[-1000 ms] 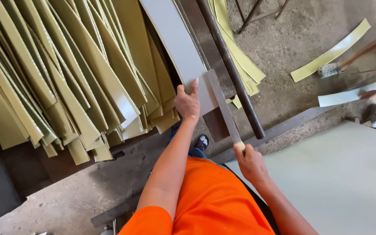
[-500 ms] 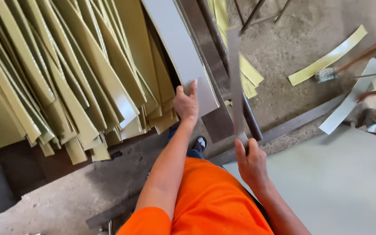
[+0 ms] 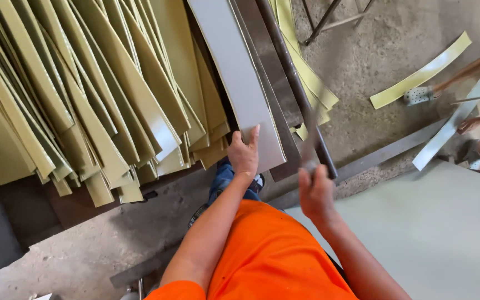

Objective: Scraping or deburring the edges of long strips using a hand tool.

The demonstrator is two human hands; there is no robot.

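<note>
We've got our left hand (image 3: 244, 153) with its fingers spread flat on the near end of a long grey strip (image 3: 234, 72), smooth and matte, running away from the fingertips beside a fanned pile of olive-yellow strips (image 3: 84, 94). Our right hand (image 3: 315, 191) has fingers clamped on a blurred narrow strip (image 3: 309, 141) rising above them.

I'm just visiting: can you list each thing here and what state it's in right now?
left hand: flat, pressing on the grey strip
grey strip: lying flat, held down
right hand: closed around a blurred thin strip
blurred thin strip: raised, in motion
olive strips: piled, fanned out, overlapping
large pale sheet: lying flat
</note>
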